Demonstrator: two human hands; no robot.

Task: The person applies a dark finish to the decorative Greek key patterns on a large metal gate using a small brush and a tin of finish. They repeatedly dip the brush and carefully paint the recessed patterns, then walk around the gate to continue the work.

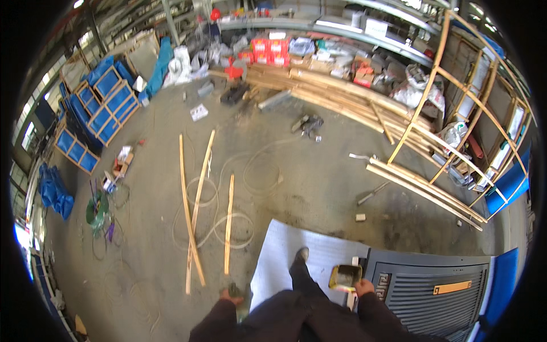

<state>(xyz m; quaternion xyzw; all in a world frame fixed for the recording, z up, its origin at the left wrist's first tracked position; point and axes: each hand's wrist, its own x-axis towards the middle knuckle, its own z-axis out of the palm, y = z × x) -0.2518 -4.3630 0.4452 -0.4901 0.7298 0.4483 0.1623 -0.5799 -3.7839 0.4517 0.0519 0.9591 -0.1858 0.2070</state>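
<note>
At the lower right, my right hand is closed on the rim of a yellow, open-topped square container; its inside looks dull and greyish. It is held over a white sheet on the floor, beside a dark grey slatted panel with a gold strip. My left hand hangs low, left of the white sheet. Its fingers are curled round a small dark greenish thing too unclear to name. One of my shoes is on the white sheet.
Loose wooden strips and a looped pale hose lie on the floor ahead. A wooden frame leans at the right, near a long timber stack. Blue-backed frames stand at the far left; red boxes are at the back.
</note>
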